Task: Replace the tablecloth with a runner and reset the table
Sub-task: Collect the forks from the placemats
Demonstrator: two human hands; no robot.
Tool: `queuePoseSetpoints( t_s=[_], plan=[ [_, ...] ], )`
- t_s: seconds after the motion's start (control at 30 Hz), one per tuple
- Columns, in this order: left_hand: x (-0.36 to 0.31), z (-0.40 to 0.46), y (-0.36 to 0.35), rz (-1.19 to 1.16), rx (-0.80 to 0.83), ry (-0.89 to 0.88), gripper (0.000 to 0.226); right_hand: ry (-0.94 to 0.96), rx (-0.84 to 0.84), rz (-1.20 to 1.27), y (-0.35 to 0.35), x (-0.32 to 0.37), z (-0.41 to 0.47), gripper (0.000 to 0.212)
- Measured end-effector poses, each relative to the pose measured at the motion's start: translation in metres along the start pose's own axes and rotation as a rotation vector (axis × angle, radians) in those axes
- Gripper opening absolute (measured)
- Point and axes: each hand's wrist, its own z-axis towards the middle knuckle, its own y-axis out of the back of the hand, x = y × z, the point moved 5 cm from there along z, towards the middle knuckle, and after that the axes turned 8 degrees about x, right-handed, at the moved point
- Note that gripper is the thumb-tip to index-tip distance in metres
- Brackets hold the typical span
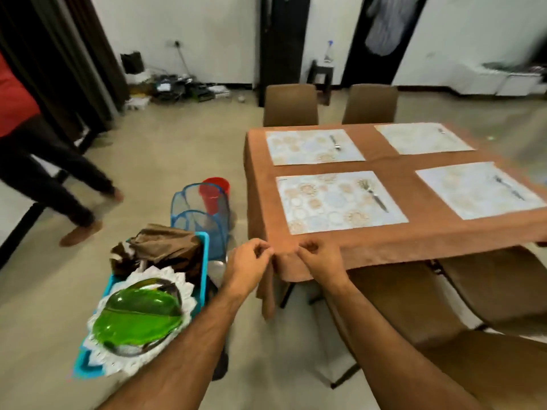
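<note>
A brown tablecloth [390, 164] covers the table, hanging over its near-left corner. On it lie several patterned placemats [340, 201], each with a fork [373, 195]. My left hand [247, 263] and my right hand [318, 260] both pinch the cloth at the near-left corner, fingers curled on its edge. To the left, a blue basket [204, 255] holds folded brown fabric [165, 244], green plates [139, 316] and white lace-edged mats [124, 365].
A blue mesh hamper [201, 214] and a red bucket [214, 187] stand on the floor beside the table. Brown chairs sit at the far side [290, 105] and near right [488, 294]. A person in red walks at the left [44, 173]. Clutter lies along the back wall.
</note>
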Motion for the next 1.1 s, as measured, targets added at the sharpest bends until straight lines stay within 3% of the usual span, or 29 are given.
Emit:
queuePoseSetpoints(
  t_s=[0.13,0.43,0.57,0.8,1.1],
  plan=[
    [-0.059,0.0,-0.056,-0.042,0.072,-0.059,0.014,-0.048,-0.096,-0.013,0.075,-0.042,-0.02,0.022],
    [-0.139,0.041,-0.148,-0.088,0.221,-0.136,0.008,-0.197,-0.235,0.059,0.176,-0.111,-0.003,0.02],
    [-0.155,0.1,-0.181,-0.155,0.27,-0.122,0.005,-0.235,-0.274,0.071,0.201,-0.135,0.039,0.008],
    [-0.182,0.223,-0.221,-0.283,0.36,-0.064,0.013,-0.329,-0.308,0.126,0.227,-0.162,0.157,0.011],
    [-0.193,0.345,-0.257,-0.255,0.467,0.029,0.015,-0.412,-0.299,0.038,0.238,-0.18,0.277,0.007]
  ],
)
